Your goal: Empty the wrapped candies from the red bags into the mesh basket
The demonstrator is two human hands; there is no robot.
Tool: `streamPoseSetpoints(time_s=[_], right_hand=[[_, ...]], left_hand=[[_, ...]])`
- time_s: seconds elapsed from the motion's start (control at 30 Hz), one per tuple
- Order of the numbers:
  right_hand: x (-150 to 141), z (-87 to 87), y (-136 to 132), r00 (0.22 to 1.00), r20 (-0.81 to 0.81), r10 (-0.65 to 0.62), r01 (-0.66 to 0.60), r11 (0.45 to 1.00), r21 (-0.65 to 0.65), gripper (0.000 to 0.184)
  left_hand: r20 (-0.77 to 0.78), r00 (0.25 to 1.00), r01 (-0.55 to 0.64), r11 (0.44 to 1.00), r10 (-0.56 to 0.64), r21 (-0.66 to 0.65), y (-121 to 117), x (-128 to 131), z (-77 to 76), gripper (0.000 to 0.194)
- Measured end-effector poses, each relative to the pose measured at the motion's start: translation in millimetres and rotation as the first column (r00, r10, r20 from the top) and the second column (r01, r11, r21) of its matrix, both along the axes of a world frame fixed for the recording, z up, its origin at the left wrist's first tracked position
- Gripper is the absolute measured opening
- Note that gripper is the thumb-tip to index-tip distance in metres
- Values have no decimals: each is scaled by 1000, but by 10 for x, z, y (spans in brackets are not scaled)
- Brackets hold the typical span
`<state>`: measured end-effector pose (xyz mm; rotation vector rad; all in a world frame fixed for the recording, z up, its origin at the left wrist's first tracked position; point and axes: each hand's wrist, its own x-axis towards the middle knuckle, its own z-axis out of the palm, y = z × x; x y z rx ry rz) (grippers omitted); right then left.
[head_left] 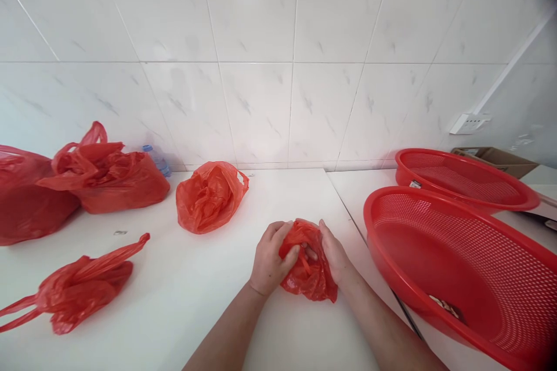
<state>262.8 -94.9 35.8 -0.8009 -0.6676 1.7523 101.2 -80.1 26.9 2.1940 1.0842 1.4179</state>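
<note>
A crumpled red plastic bag (pixel 312 285) rests on the white table between my two hands. My left hand (pixel 273 258) grips its left side, thumb over the front and fingers curled along the top. On the other side, my right hand (pixel 334 252) holds the bag's right edge, and some of its fingers reach inside the folds. What the bag contains, if anything, is hidden by the plastic. Just behind to the left sits another loose red plastic bag (pixel 211 197), its top bunched up.
At left lie a red bag with twisted handles (pixel 87 290), a fuller red bag (pixel 122 179) and a third one (pixel 30 197) at the edge. A plastic bottle (pixel 157 160) stands by the wall. To the right are two red baskets (pixel 429 278) (pixel 461 177) and a cardboard box (pixel 500 161).
</note>
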Motion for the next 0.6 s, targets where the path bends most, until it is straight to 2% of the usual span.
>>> streamPoseSetpoints(time_s=[0.1, 0.23, 0.37, 0.47, 0.6], right_hand=[[15, -46, 12, 1000, 2, -3, 3, 999, -36, 52], [27, -67, 33, 1000, 0, 7, -7, 1000, -30, 56], [24, -21, 24, 999, -13, 29, -29, 1000, 12, 63], [14, 17, 5, 999, -24, 30, -29, 999, 35, 60], [7, 33, -11, 997, 29, 71, -73, 994, 83, 36]], left_hand=[[-84, 996, 46, 997, -40, 65, -26, -3, 12, 45], [-56, 985, 161, 987, -162, -28, -34, -10, 17, 23], [50, 973, 232, 963, -227, -136, -42, -1, 38, 25], [122, 975, 210, 956, -188, -205, -40, 11, 44, 26], [134, 987, 130, 943, -93, -305, 0, 14, 7, 24]])
